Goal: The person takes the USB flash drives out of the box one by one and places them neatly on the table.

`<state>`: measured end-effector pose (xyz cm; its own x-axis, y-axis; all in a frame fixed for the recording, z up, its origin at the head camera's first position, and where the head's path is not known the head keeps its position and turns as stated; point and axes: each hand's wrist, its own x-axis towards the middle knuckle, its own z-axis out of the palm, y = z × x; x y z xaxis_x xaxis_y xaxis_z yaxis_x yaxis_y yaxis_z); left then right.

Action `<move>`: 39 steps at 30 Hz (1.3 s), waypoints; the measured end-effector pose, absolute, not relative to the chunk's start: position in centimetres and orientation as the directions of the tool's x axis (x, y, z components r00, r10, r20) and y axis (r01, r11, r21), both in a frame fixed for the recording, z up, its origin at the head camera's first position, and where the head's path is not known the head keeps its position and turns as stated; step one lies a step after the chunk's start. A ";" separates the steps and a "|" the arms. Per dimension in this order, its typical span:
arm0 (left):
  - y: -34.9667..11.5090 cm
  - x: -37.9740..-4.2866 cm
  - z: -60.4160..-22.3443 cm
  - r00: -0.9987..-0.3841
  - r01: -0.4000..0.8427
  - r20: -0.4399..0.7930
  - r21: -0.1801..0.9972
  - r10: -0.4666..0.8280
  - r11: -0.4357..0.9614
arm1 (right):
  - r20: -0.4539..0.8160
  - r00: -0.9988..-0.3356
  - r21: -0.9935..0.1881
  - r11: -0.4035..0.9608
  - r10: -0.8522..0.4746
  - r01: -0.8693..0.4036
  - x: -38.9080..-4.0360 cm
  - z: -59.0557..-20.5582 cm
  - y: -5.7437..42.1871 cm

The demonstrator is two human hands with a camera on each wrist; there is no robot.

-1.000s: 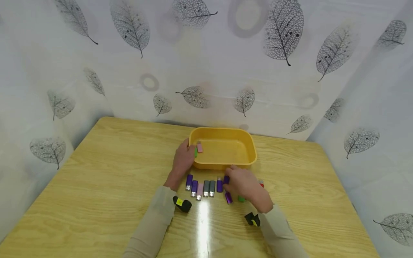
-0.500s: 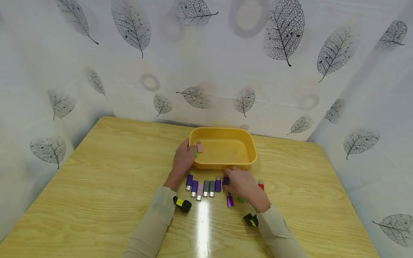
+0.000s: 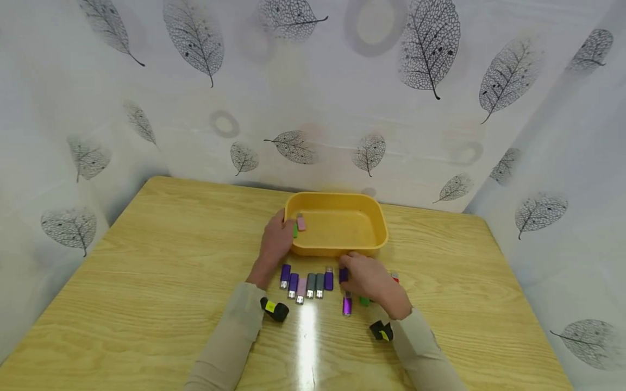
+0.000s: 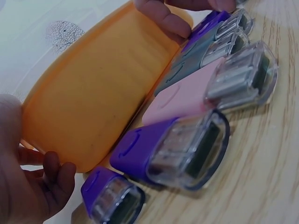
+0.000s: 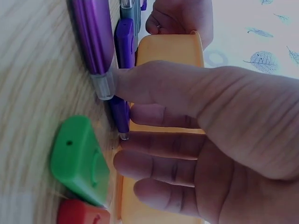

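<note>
My left hand (image 3: 276, 239) grips the left wall of a yellow plastic tray (image 3: 337, 252), thumb over the rim. In front of the tray my right hand (image 3: 368, 278) pinches a dark purple USB flash drive (image 3: 344, 275) lying on the table; in the right wrist view this drive (image 5: 120, 116) shows between thumb and fingers. To its left runs a row: a purple drive (image 3: 285, 276), another purple one, a pink drive (image 3: 301, 288), two grey ones (image 3: 311, 285) and a purple drive (image 3: 329, 279). A shiny purple drive (image 3: 347, 305) lies nearer me, close to my right thumb.
Inside the tray lie a pink drive (image 3: 301, 223) and a green drive (image 3: 295, 231) at the left end. A green drive (image 5: 79, 158) and a red drive (image 5: 84, 213) are partly hidden by my right hand in the head view. A patterned curtain (image 3: 323, 108) hangs behind the wooden table (image 3: 195, 244).
The shiny purple drive has turned straighter and shifted slightly nearer me. The purple drive at the row's right end has moved a little left. My left hand keeps its grip on the tray.
</note>
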<state>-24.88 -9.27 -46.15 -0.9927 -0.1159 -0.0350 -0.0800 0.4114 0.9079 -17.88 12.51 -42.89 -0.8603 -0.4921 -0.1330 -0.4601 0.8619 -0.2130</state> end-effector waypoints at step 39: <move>-9.1 -25.0 -46.4 -0.991 -0.055 -0.003 0.919 -0.134 0.390 | 0.171 -0.882 -0.365 0.804 -0.439 -0.470 -19.4 -42.8 14.1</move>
<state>-24.98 -9.13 -46.41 -0.9909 -0.1344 -0.0027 -0.0554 0.3905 0.9189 -19.43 14.07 -42.78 -0.8824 -0.4385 0.1706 -0.4700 0.8037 -0.3649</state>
